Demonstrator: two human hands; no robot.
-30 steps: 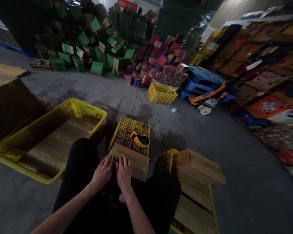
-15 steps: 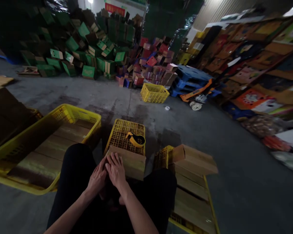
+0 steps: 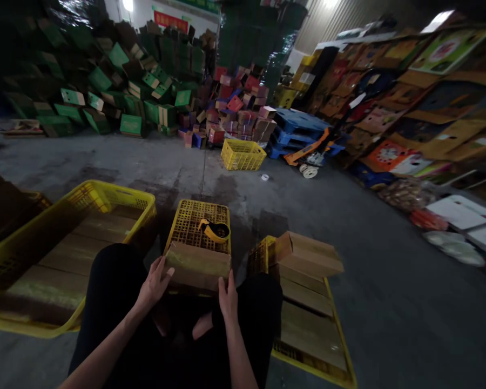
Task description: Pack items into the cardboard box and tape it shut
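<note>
A long, closed cardboard box [image 3: 198,265] lies across the near end of an upturned yellow crate [image 3: 187,221], between my knees. My left hand [image 3: 154,284] grips its left end, with the thumb on the near side. At the right end my right hand [image 3: 228,300] holds it, fingers along the side. Beyond the box, a yellow tape dispenser [image 3: 214,231] rests on the crate's lattice top.
On my left stands a large yellow crate [image 3: 79,189] with several cardboard boxes inside. To the right, another crate [image 3: 263,254] holds boxes, one tilted box [image 3: 308,254] on top. Farther off are a yellow basket [image 3: 243,156], an orange pallet jack [image 3: 308,148] and heaped green cartons [image 3: 132,124].
My hands have parted from the left end of the box. The right hand moved across to the right end, while the left stayed by the left end. The view has shifted slightly right.
</note>
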